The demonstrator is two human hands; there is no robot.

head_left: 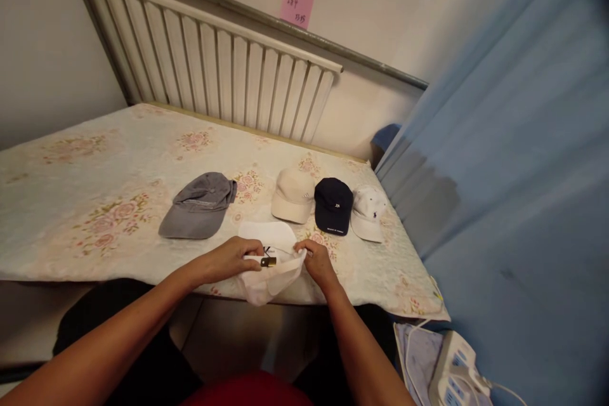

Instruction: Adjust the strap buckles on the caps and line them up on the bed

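A white baseball cap (285, 278) is held between both hands at the near edge of the bed, its brim pointing away from me. My left hand (236, 259) pinches the cap's strap close to a dark metal buckle. On the other side, my right hand (318, 261) grips the cap's edge between thumb and fingers. Beyond them, a beige cap (292, 195), a black cap (333, 206) and a white cap with a small dark logo (368, 212) sit in a row. A grey cap (200, 206) lies apart on the left.
The caps rest on a bed with a floral cover (118, 171). Behind it is a radiator (228, 70), with a pink note (297, 3) on the wall above. A blue curtain (514, 171) hangs at right. A power strip (454, 371) with cables stands at lower right.
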